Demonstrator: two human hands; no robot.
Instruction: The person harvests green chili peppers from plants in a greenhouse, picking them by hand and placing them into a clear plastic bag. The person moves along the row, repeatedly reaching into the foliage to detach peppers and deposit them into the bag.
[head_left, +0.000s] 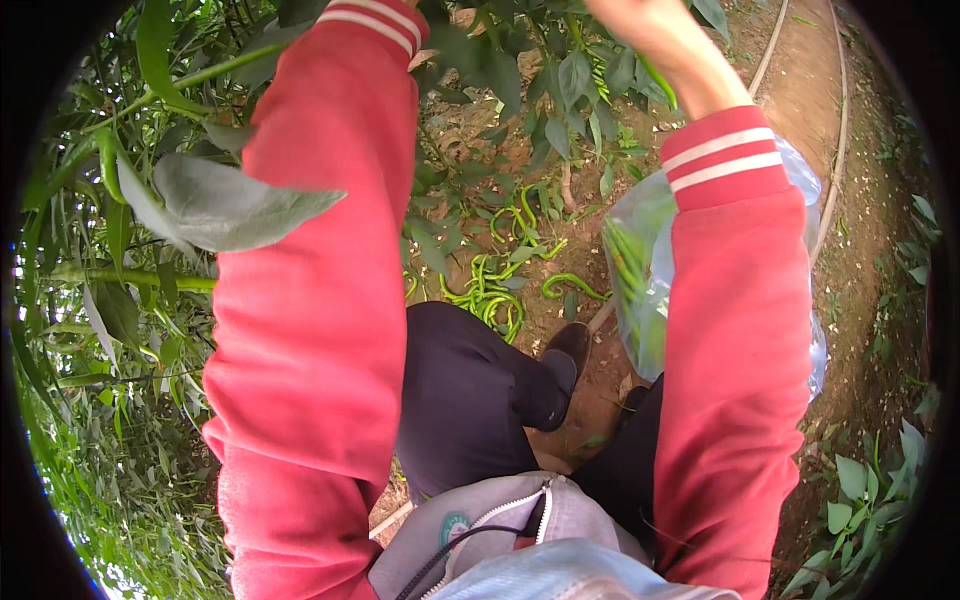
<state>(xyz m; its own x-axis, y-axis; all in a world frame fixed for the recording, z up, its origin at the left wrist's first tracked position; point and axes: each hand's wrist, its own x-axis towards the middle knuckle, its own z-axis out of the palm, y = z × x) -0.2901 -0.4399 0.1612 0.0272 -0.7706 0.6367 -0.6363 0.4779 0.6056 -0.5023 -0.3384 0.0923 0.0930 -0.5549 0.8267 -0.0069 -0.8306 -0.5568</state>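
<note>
Both arms, in red sleeves with white-striped cuffs, stretch up to the top edge among pepper plants. My left hand is out of view, past the frame's top edge. Of my right hand (637, 19) only the wrist and a blurred part show at the top; its fingers are cut off. A long green pepper (660, 81) lies just beneath that wrist. Several curled green peppers (487, 292) lie in a heap on the soil between the arms, and another pepper (571, 279) lies to their right. Beside the right sleeve stands a clear plastic bag (637, 225) with green peppers inside.
Dense pepper foliage (135, 420) fills the left side, with a large leaf (225, 202) over the left sleeve. Thin hoses (834, 172) run along the dirt path (806, 67) at the right. A dark shoe (568, 352) stands near the heap. A leafy plant (851, 480) is at lower right.
</note>
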